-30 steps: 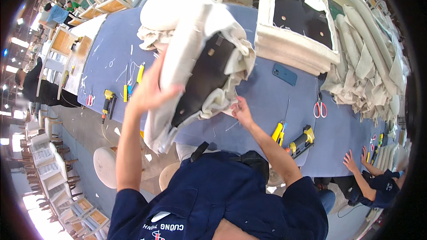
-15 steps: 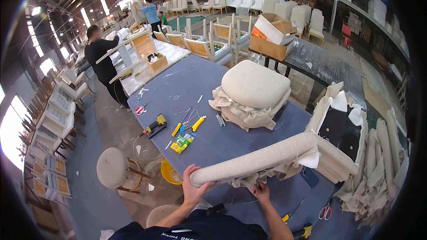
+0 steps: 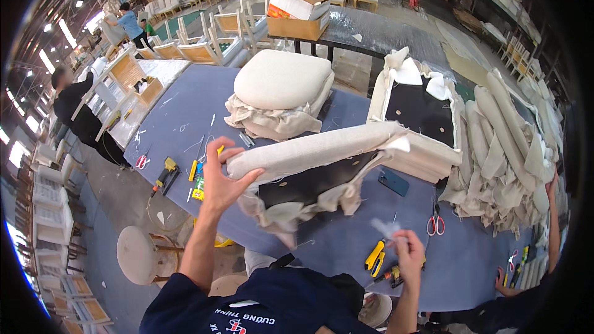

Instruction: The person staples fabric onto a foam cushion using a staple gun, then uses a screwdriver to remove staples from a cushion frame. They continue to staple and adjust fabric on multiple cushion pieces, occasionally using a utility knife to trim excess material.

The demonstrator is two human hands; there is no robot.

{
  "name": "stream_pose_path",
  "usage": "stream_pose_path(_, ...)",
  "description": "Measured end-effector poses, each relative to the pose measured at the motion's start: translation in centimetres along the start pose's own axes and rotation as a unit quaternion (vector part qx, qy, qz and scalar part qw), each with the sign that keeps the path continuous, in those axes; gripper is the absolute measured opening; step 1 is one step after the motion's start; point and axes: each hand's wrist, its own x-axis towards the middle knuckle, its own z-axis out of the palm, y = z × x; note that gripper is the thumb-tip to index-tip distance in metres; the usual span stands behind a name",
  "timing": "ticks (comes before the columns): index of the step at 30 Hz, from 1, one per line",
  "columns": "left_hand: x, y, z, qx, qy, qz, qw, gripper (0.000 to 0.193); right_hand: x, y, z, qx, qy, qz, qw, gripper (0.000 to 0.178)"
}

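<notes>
Above the blue table (image 3: 334,247): beige cushion (image 3: 315,148), lifted at its left end and tilted, just nearer than the rounded cushion stack (image 3: 281,80).
Cushion's long axis: left to right across the view, the right end a little farther off, near the square-edged stack (image 3: 414,154); whether they touch cannot be told.
Dark underside (image 3: 315,182): turned toward the wearer, padded side uppermost, loose cloth edge hanging nearest.
Left hand (image 3: 228,176): thumb and fingers spread wide, clasping the cushion's left end.
Right hand (image 3: 409,253): fingertips pinched on a pale wisp (image 3: 387,229), too blurred to identify.
Shirt (image 3: 272,300): white lettering and red emblem, upside down.
Packet (image 3: 198,188): green and yellow, print too small to read.
</notes>
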Motion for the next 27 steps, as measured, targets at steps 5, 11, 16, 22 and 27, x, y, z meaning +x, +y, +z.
stream_pose_path(5,2.0,10.0,2.2,0.081,-0.09,0.025,0.992,0.077,1.1,-8.5,1.8,0.054,0.136,-0.103,0.984,0.025)
stream_pose_path(11,2.3,12.2,9.9,0.029,-0.088,0.17,0.981,0.079,13.2,-14.0,9.9,0.036,0.105,-0.261,0.959,0.014)
stream_pose_path(16,4.5,12.5,10.4,-0.182,-0.093,0.071,0.976,0.052,18.5,-13.4,13.9,0.164,-0.01,-0.194,0.967,0.015)
stream_pose_path(22,8.7,9.9,9.8,-0.121,-0.188,0.018,0.974,0.021,19.0,-13.2,16.9,0.162,-0.031,-0.208,0.964,0.012)
stream_pose_path(27,8.4,6.6,9.0,-0.277,0.012,-0.087,0.957,0.03,19.4,-13.0,17.5,0.22,0.003,-0.18,0.959,0.012)
